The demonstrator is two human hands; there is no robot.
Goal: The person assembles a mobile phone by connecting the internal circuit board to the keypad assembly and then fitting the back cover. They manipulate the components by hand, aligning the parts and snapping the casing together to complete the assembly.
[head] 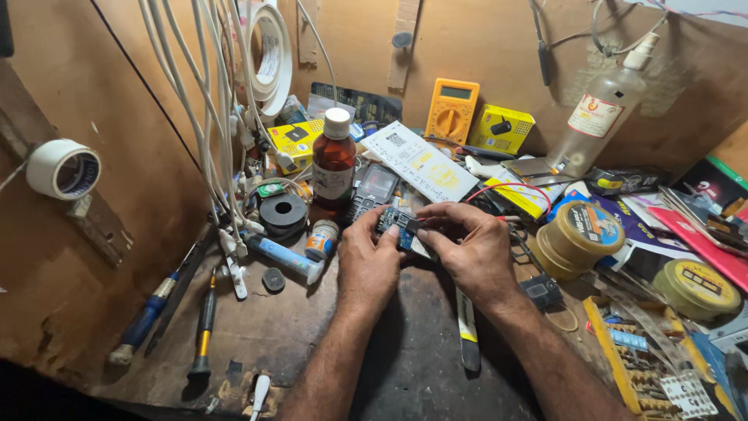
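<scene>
Small blue circuit board (pixel 396 224): gripped between left hand (pixel 366 261) and right hand (pixel 471 249), raised above the dark counter (pixel 405 366), bare, outside any casing. Beyond the hands: brown bottle (pixel 333 160), keypad phone (pixel 372 191), yellow multimeter (pixel 451 111). Left of the left hand: screwdrivers (pixel 204 327), glue tube (pixel 284 257). Right of the right hand: solder spool (pixel 580 234). No tool in hand; reassembly judged outstanding.

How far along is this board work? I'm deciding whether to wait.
Done: the small blue circuit board is bare, out of any casing. In hand: left hand and right hand both pinch it above the bench. Left: no casing is on it; the yellow multimeter stands unused.
</scene>
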